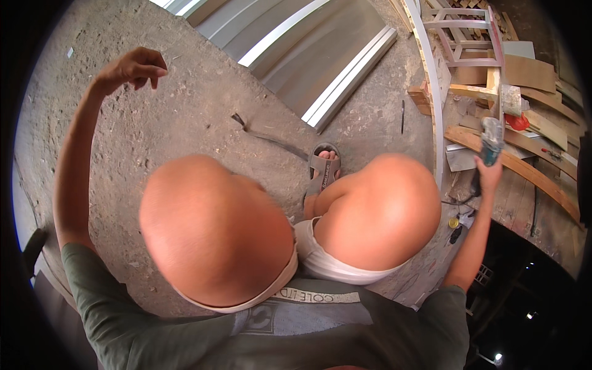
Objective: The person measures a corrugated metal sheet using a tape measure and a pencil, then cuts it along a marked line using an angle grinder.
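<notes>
My right hand (pixel 491 176) is wrapped round the body of a teal angle grinder (pixel 491 150), out at the right. The grinder's grey head points away from me, toward a pale block and a red thing (pixel 517 121) among the wood. A dark cord hangs below my grip. Away from everything, my left hand (pixel 137 68) is raised over the floor at the upper left. Its fingers droop loosely, a little apart, and nothing shows in them.
Grey metal door panels (pixel 296 61) lie ahead on the concrete floor (pixel 203 105). A dark strap (pixel 271 137) runs to my sandal (pixel 325 163). At the right stand a pale stool frame (pixel 465 43), a long curved strip (pixel 435 92) and many wooden boards (pixel 536 172).
</notes>
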The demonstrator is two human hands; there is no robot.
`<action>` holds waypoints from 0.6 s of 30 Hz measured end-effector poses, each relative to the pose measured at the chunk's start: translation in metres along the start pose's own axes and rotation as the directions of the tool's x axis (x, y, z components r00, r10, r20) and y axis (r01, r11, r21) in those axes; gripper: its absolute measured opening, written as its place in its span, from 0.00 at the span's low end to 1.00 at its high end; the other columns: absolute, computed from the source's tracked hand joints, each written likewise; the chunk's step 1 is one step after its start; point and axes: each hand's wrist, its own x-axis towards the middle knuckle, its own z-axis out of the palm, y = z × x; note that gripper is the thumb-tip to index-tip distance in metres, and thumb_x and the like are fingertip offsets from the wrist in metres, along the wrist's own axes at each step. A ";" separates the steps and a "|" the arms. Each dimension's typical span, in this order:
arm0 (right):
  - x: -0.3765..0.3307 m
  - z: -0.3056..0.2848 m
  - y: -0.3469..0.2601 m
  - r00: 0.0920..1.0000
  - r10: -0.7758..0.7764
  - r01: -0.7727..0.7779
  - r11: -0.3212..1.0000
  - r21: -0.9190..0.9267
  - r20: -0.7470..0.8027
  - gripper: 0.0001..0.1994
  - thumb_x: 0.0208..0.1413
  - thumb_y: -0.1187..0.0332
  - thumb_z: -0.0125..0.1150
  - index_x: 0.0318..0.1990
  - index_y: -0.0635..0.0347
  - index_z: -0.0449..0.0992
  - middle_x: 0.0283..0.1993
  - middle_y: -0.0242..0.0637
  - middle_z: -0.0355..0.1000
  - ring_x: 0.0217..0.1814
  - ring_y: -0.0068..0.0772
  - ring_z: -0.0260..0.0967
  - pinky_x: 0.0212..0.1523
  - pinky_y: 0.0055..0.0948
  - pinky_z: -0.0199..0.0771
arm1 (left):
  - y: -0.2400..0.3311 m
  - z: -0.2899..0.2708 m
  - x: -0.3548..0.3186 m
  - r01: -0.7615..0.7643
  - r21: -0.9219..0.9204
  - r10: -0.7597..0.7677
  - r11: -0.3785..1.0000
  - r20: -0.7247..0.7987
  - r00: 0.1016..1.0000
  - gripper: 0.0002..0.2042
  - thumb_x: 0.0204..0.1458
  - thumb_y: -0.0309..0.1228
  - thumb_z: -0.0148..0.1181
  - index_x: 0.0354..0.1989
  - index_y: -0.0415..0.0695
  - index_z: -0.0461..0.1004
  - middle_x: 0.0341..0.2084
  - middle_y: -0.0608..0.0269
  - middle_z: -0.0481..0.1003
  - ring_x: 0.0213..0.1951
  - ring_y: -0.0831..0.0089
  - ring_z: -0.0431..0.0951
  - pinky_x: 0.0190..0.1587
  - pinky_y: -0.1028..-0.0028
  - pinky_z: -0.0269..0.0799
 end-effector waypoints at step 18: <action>0.020 -0.051 -0.002 0.992 0.019 0.017 0.959 0.284 -0.124 0.26 0.59 0.50 0.72 0.53 0.63 0.77 0.45 0.39 0.78 0.44 0.35 0.77 0.50 0.39 0.78 | 0.026 0.051 0.015 0.028 0.132 -0.093 0.991 0.523 0.847 0.27 0.58 0.55 0.66 0.31 0.38 0.84 0.25 0.57 0.83 0.23 0.71 0.79 0.27 0.69 0.74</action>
